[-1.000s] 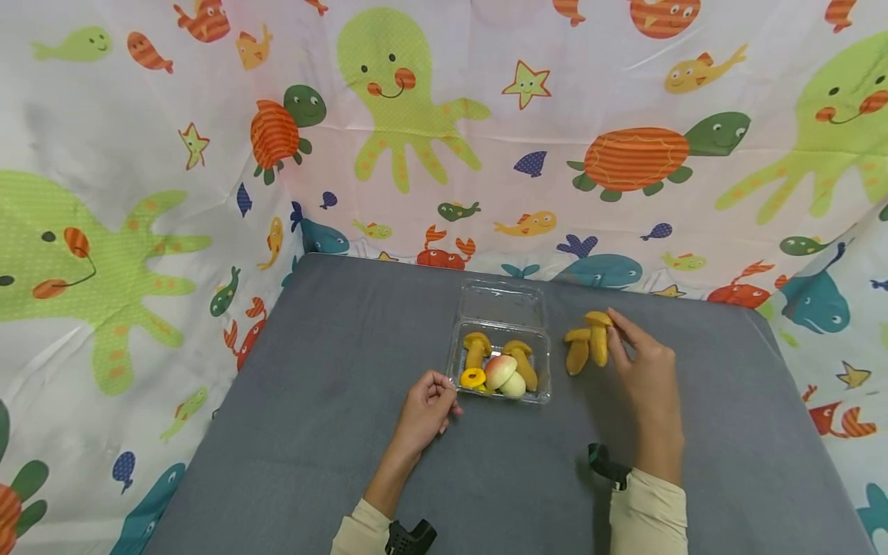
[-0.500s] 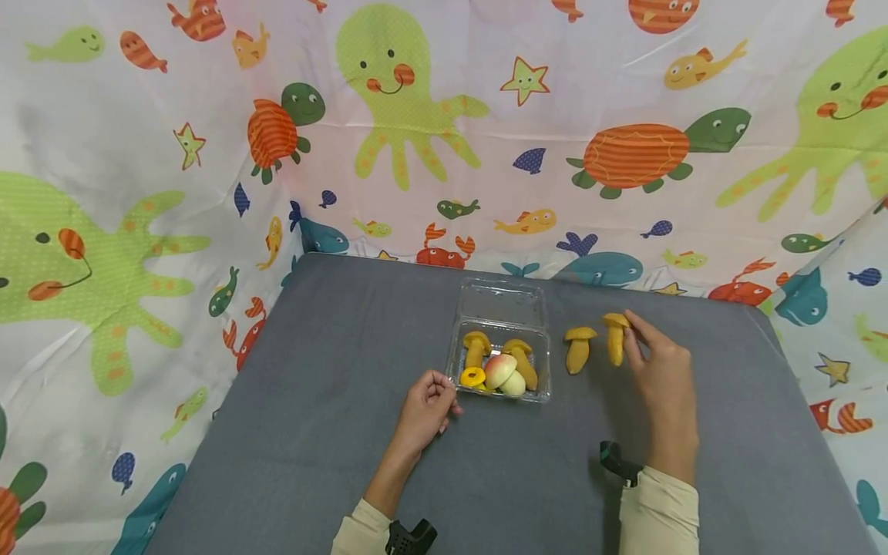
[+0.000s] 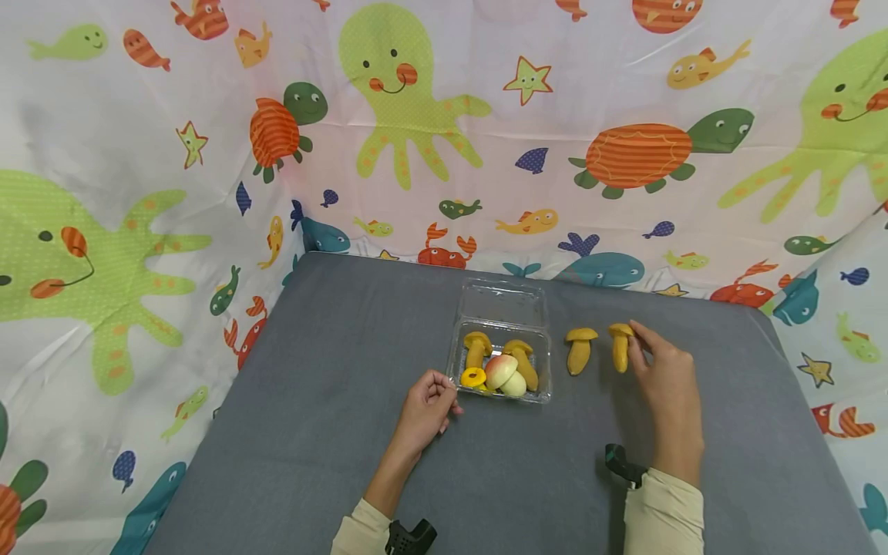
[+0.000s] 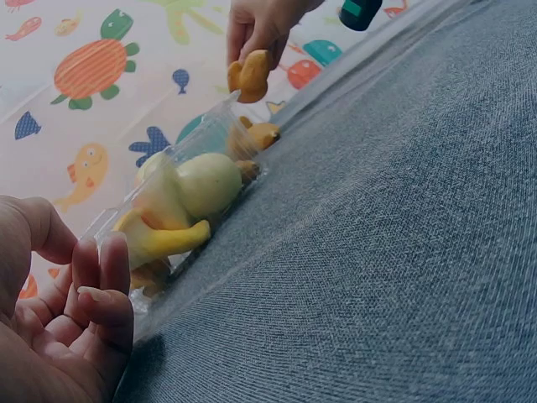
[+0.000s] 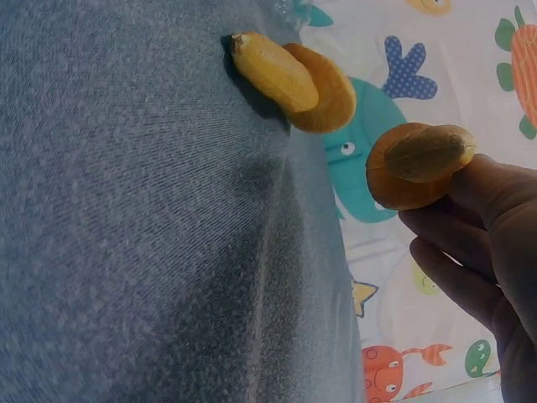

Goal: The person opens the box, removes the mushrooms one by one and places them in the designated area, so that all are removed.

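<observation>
My right hand [image 3: 669,385] pinches a tan toy mushroom [image 3: 620,348] by its cap, stem hanging down, above the cloth at the right. In the right wrist view this mushroom [image 5: 432,155] shows its underside. A similar mushroom [image 3: 579,354] lies on the cloth just to its left. A clear plastic box [image 3: 546,378] with its lid [image 3: 502,303] folded back sits left of that. Inside are two tan mushrooms [image 3: 476,351], a yellow one [image 3: 473,377] and a pale double one with a reddish cap [image 3: 501,371]. Thumb and fingers of my left hand [image 3: 425,408] pinch the box's front left corner.
A grey cloth [image 3: 333,354] covers the table. Around its back and sides hangs a white curtain [image 3: 472,77] printed with sea animals. Each wrist wears a black device [image 3: 411,537].
My right hand has carried its mushroom to the right, away from the lying one, then slightly lower. The left hand and the box have stayed in place.
</observation>
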Demonstrator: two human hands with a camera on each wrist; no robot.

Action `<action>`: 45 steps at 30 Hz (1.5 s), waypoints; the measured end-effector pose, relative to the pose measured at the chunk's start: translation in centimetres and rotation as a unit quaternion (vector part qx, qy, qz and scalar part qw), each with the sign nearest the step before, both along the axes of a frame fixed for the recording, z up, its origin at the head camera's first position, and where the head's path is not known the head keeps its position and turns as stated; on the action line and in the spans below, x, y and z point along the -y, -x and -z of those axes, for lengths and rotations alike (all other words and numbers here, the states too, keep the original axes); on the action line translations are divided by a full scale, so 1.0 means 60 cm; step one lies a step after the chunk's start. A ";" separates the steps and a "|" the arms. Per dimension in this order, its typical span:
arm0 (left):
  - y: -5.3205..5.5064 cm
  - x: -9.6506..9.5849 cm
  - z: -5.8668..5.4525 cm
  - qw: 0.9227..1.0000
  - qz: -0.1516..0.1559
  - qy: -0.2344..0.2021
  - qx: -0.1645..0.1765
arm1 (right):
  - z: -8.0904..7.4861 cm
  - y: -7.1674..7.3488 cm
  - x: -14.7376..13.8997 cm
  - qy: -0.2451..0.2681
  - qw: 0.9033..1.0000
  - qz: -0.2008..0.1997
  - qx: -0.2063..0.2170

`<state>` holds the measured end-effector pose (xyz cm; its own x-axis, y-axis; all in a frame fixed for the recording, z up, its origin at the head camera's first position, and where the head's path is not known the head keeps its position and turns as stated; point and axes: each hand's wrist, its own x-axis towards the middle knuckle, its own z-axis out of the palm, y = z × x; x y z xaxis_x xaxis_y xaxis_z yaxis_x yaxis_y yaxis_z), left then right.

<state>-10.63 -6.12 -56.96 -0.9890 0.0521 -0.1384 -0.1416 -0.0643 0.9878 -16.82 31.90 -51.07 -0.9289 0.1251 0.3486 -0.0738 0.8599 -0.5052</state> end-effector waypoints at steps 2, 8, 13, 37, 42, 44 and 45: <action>0.000 0.000 0.001 1.000 0.000 -0.001 -0.001 | 0.002 0.000 -0.001 -0.002 1.000 -0.002 0.004; 0.000 0.001 0.003 1.000 0.001 0.000 0.000 | 0.006 0.001 -0.004 -0.009 0.999 -0.001 0.031; 0.000 0.001 0.003 1.000 0.000 -0.005 0.001 | 0.010 0.000 -0.005 -0.008 0.999 -0.003 0.040; 0.000 0.006 0.002 1.000 0.007 -0.003 0.003 | 0.028 0.009 -0.010 -0.017 0.999 -0.030 0.027; 0.002 0.006 0.003 1.000 0.009 -0.001 0.001 | 0.029 0.013 -0.012 -0.021 0.999 -0.028 0.024; 0.003 0.006 0.003 1.000 0.009 0.003 0.001 | 0.030 0.015 -0.013 -0.022 0.999 -0.027 0.022; 0.003 0.005 0.003 1.000 0.008 0.003 0.002 | 0.030 0.016 -0.014 -0.023 0.999 -0.028 0.023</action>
<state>-10.82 -6.44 -57.15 -0.9875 0.0678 -0.1421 -0.1459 -0.0551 0.9878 -17.76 32.74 -52.88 -0.9492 0.0578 0.3092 -0.0996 0.8772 -0.4697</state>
